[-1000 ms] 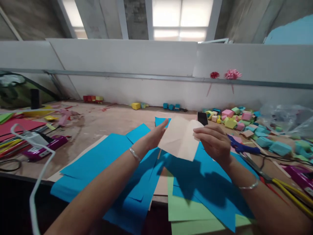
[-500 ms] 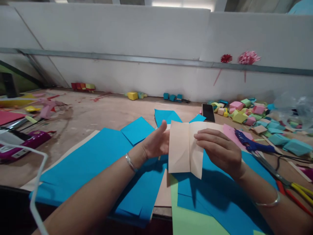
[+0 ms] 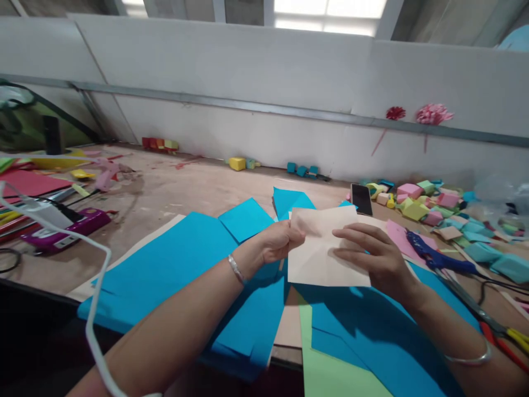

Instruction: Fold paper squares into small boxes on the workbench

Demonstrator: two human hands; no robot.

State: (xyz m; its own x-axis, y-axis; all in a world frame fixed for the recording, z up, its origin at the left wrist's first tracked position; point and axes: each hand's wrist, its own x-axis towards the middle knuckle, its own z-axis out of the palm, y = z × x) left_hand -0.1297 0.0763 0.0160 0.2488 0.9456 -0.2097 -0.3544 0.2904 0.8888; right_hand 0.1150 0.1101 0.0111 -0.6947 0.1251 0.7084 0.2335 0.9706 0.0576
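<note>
A cream sheet of paper (image 3: pixel 322 270) with faint creases is held up above the blue sheets, spread nearly flat. My left hand (image 3: pixel 281 241) pinches its left edge, thumb in front and the other fingers curled. On the right side, my right hand (image 3: pixel 372 253) has its fingers slightly apart across the front of the sheet; its thumb is hidden. Under and around both hands lie blue paper sheets (image 3: pixel 173 264). A smaller blue square (image 3: pixel 248 219) rests behind my left wrist, and a light green sheet (image 3: pixel 330 369) lies near the front edge.
To the right are a blue hot glue gun (image 3: pixel 438 259), scissors (image 3: pixel 467 303), a phone (image 3: pixel 361 199) and a pile of folded paper cubes (image 3: pixel 433 204). At left stand a purple power strip (image 3: pixel 70 229) and a pink glue gun (image 3: pixel 108 175); a white cable (image 3: pixel 97 298) crosses the left foreground.
The cream paper has gone from folded along a vertical crease to spread nearly flat. My left hand has closed from open fingers to a pinch on its edge. The view has tilted slightly upward.
</note>
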